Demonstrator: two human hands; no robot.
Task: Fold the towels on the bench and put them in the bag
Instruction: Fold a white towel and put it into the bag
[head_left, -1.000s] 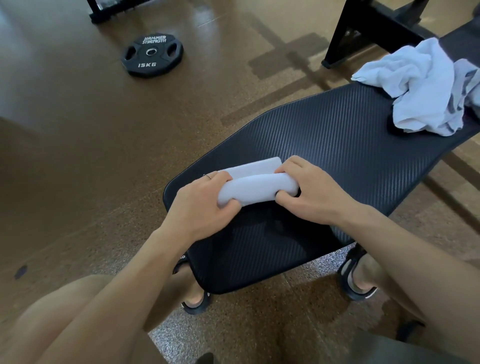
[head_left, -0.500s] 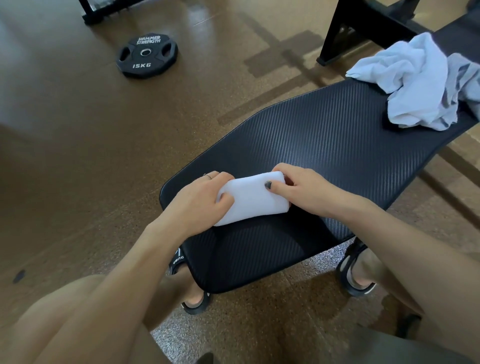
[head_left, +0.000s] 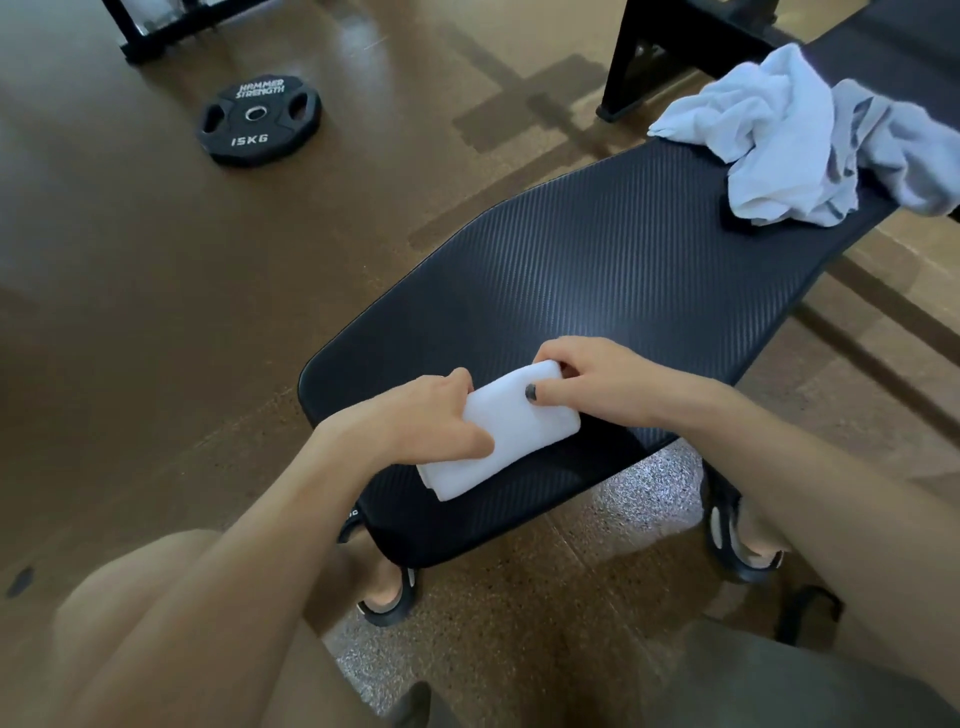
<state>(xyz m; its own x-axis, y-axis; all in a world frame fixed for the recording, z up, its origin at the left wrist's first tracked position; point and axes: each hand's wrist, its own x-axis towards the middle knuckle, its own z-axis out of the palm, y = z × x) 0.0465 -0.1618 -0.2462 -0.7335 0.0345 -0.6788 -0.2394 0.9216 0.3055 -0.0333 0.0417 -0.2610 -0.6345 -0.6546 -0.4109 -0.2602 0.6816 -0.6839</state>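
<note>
A small white towel (head_left: 511, 431), folded into a thick rectangle, lies on the near end of the black padded bench (head_left: 587, 280). My left hand (head_left: 415, 421) grips the towel's left end, thumb on top. My right hand (head_left: 597, 382) pinches its far right end, thumb pressed on the upper face. A heap of crumpled white and grey towels (head_left: 800, 140) sits on the far right of the bench. No bag is in view.
A black 15 kg weight plate (head_left: 260, 122) lies on the brown floor to the far left. A black equipment frame (head_left: 670, 57) stands behind the bench. My knees and sandalled feet (head_left: 387, 597) flank the bench's near end.
The towel went from a roll held up between both hands to a flat folded packet on the bench. It has shifted slightly toward me and turned; both hands stayed on its ends.
</note>
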